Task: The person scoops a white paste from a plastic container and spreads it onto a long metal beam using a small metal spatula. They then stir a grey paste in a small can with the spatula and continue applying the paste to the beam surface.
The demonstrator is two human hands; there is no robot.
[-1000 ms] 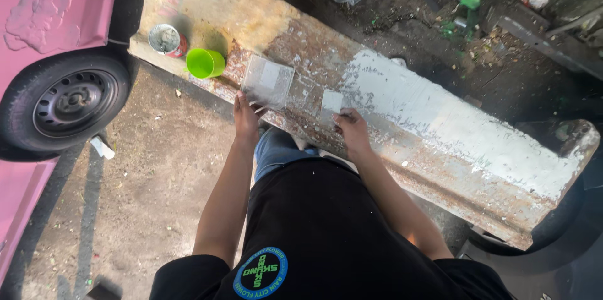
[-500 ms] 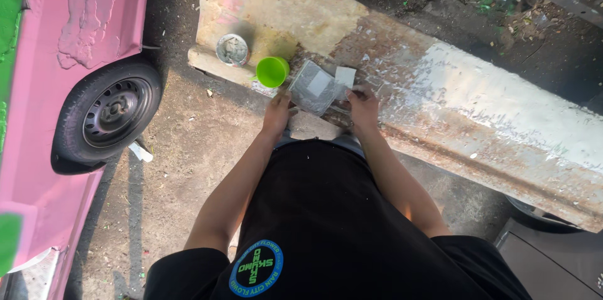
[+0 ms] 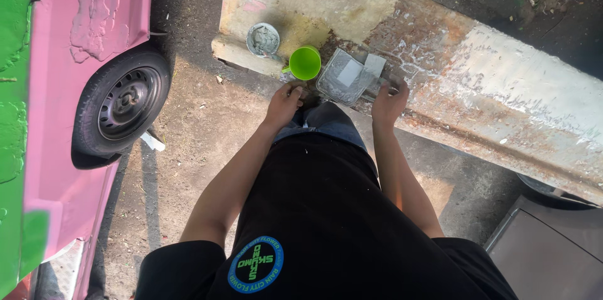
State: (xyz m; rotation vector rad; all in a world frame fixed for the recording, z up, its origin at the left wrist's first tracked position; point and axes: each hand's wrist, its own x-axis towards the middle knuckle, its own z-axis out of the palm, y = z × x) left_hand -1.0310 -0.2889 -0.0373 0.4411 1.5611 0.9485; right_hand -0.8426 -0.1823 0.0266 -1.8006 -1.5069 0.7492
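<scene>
Viewed from above, at a concrete barrier serving as bench [image 3: 502, 80], beside a pink car [image 3: 75, 86]. Left hand [image 3: 284, 103] curled at near edge of bench, just below green cup [image 3: 304, 62]; fingers bent, looks to be touching the ledge or the cup's base, but cannot tell whether actually gripping anything. Right hand [image 3: 389, 102] resting at lower right corner of grey tray [image 3: 347, 79], fingers on or over its rim; grip proper not confirmed, hidden by the hand itself. Tray sits tilted on bench top, between cup and right hand, w/ pale rectangular pad or block [image 3: 375, 65] lying across its far edge. Handling, judged: tray appears thin, stiff, light, dusty w/ grey residue, so prob. slippery when wet; best taken at two opposite rims, kept level to avoid spilling contents. Cup appears plastic, light, rigid, easily tipped; take by side handle or around body. Round tin [image 3: 263, 39] w/ grey matter inside, left of cup, apart from it; likely heavier than it looks if full. Count: 1 tray, 1 cup, 1 tin, 1 pad, 1 car wheel [image 3: 122, 104] in view.
</scene>
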